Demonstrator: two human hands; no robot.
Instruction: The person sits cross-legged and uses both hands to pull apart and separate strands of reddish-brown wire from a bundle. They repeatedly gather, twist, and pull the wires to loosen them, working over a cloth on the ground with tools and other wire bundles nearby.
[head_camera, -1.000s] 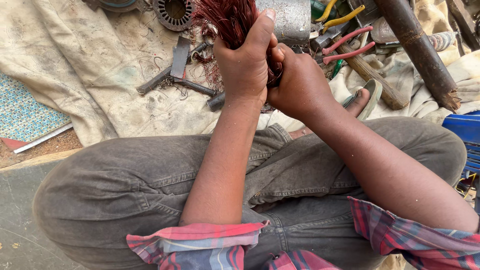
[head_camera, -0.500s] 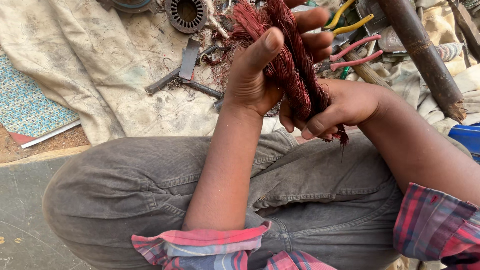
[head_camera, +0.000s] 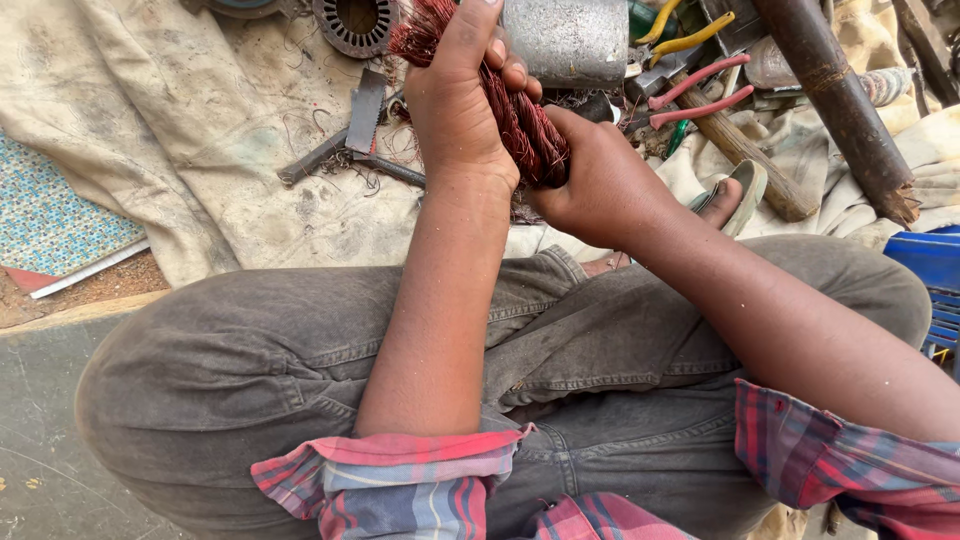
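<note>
A bundle of reddish copper wire (head_camera: 515, 110) is gripped by both hands above the lap: left hand (head_camera: 462, 105) is closed round its upper part w/ thumb up along the strands, right hand (head_camera: 590, 185) is wrapped tight round the lower end, just below & touching the left. The strands look already gathered & pulled free into one hank; judged from that, stripping seems done for this coil, while straightening or twisting appears left. Beyond the hands, on a dirty cloth (head_camera: 180, 120) on the floor, a round slotted stator core (head_camera: 355, 22) lies w/ no wire seen in its slots. A grey metal housing (head_camera: 565, 40) sits just past the fingers; contents can't be told. Red-handled pliers (head_camera: 700, 90) lie to the right, a blue crate (head_camera: 935, 275) further right, insides not visible.
</note>
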